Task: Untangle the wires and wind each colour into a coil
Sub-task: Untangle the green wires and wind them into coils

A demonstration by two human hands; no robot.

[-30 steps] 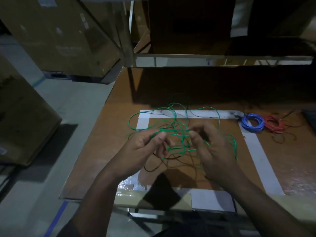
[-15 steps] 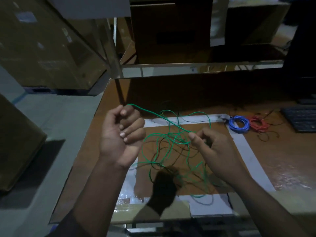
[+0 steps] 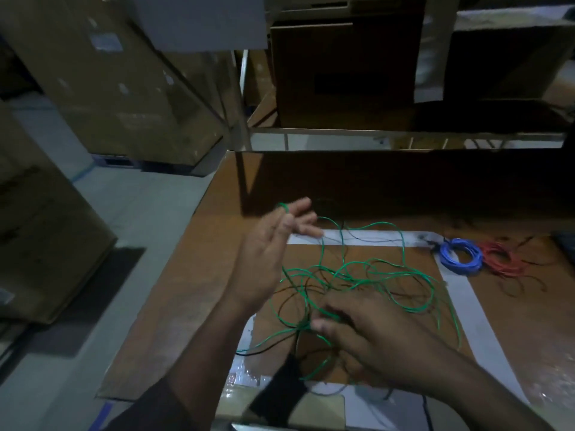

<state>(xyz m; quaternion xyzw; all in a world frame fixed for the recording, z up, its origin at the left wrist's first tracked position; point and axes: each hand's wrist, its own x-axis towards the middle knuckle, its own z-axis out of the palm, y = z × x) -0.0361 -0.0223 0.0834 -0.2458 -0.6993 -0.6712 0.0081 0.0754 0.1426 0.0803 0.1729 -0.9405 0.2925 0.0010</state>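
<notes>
A loose green wire (image 3: pixel 385 272) lies tangled with a thin black wire (image 3: pixel 289 290) on the brown table (image 3: pixel 193 290), inside a white tape square (image 3: pixel 460 293). My left hand (image 3: pixel 264 259) is raised at the tangle's left with fingers straight and spread; a bit of green wire lies across a fingertip. My right hand (image 3: pixel 367 337) is low over the near part of the tangle, its thumb and curled fingers pinching green strands. A wound blue coil (image 3: pixel 460 255) and a red coil (image 3: pixel 501 259) lie at the far right, touching each other.
Large cardboard boxes (image 3: pixel 102 88) stand on the floor left of the table. A shelf rail (image 3: pixel 404 132) with dark boxes runs along the back. A keyboard edge (image 3: pixel 566 241) shows at far right. The table's near edge carries tape and a tan label (image 3: pixel 323 409).
My left hand has opened from a fist round the green wire to spread fingers and moved right. My right hand has dropped lower into the tangle near the front.
</notes>
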